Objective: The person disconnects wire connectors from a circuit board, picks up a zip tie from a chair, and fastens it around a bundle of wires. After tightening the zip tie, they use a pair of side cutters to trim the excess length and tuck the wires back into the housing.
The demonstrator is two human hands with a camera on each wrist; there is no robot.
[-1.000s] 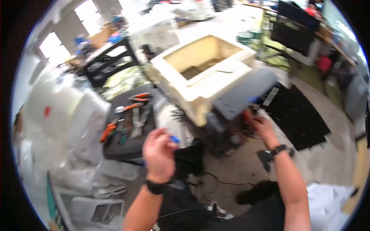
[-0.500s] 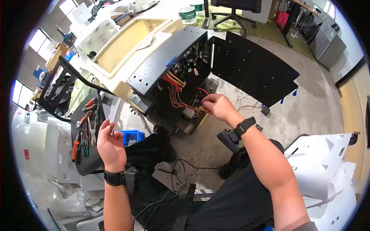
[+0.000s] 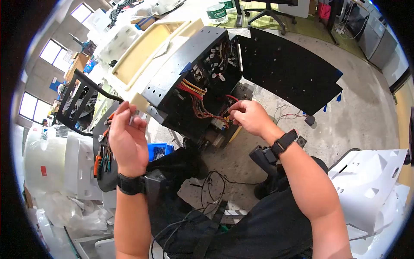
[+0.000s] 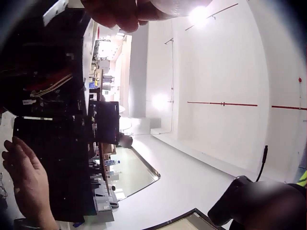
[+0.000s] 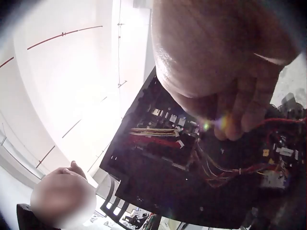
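Observation:
A dark metal cabinet (image 3: pixel 172 86) stands with its side swung wide, showing wire bundles and connectors inside. My right hand (image 3: pixel 254 118) is at the lower front of this cabinet, its thumb and fingers bent together beside the red cable (image 3: pixel 232 98) and the yellow connectors (image 3: pixel 227 121). In the right wrist view its fingertips cover part of the wiring, and I cannot tell whether they pinch a wire. My left hand (image 3: pixel 128 142) is raised in the air, palm up with loosely bent fingers, left of the cabinet and well apart from it.
The black side panel (image 3: pixel 293 71) extends right over the floor. Pliers and other tools (image 3: pixel 102 157) lie on a chair seat at left, near a blue bin (image 3: pixel 160 151) of small parts. Black cables (image 3: pixel 211 185) loop on the floor. White molded panels (image 3: pixel 366 185) stand at right.
The head view has swung from the cream housing toward the cabinet's open side. My right hand stays by the wiring throughout; my left hand stays raised and has risen slightly in view.

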